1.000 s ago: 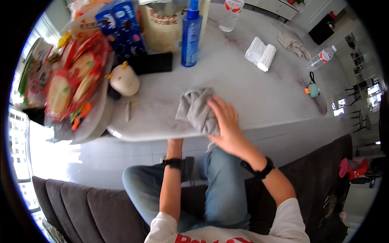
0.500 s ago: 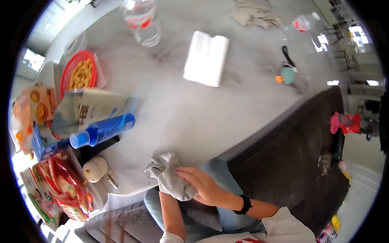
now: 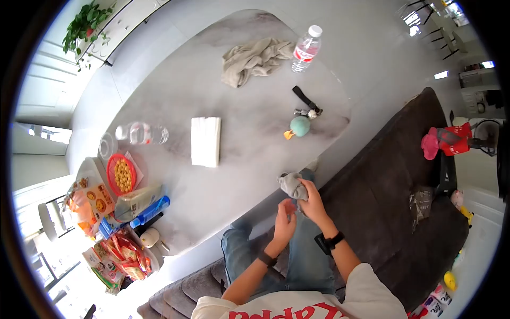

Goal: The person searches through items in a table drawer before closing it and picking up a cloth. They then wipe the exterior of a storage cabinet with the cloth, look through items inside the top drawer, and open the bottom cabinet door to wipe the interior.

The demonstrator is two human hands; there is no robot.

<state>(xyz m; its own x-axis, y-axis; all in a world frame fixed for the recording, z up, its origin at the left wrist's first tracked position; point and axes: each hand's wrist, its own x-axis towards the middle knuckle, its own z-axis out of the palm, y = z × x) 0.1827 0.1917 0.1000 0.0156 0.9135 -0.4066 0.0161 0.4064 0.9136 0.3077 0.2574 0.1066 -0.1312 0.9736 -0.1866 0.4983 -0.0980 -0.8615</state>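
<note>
Grey cloth (image 3: pixel 291 185): slid off the left hand (image 3: pixel 285 223) and ended up bunched near the tabletop (image 3: pixel 255 175) edge
Right hand (image 3: pixel 312 204): had the cloth gripped
Left hand: half-curled just below it, couldn't tell if touching
Keychain (image 3: pixel 300 126): lay nearby, white tissues (image 3: pixel 206 141) further left

The 2 forearms extend forward from the torso and converge. Left hand (image 3: pixel 285 222): positioned slightly nearer the torso, fingers loosely bent, no grip formed. Left wrist (image 3: pixel 268 259): roughly in line with the forearm. Right hand (image 3: pixel 313 204): positioned slightly farther forward, fingers closed in a grip. Right wrist (image 3: pixel 330 240): angled so the hand points forward and inward.
</note>
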